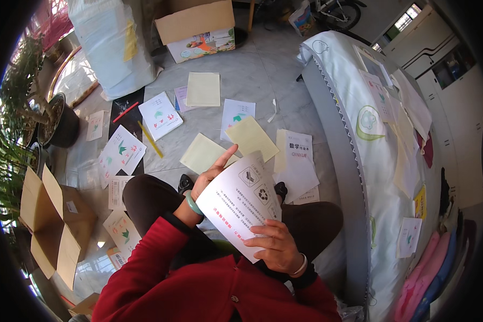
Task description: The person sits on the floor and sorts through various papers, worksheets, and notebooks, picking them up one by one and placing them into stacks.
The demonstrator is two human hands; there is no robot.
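A white paper booklet with printed recycling symbols and red and black writing is held up over my lap, its far end curling. My right hand grips its lower right edge, several fingers lying across the printed face. At the left edge, my left hand holds the booklet from behind, its index finger stretched past the paper. The left thumb and other fingers are mostly hidden. Just beyond the booklet, two yellowish sheets or pads, one on the left and one on the right, lie on the floor.
Exercise books are scattered over the tiled floor, with a lined pad farther off. An open cardboard box and a potted plant stand left. A covered bed bearing papers runs along the right. A printed carton stands ahead.
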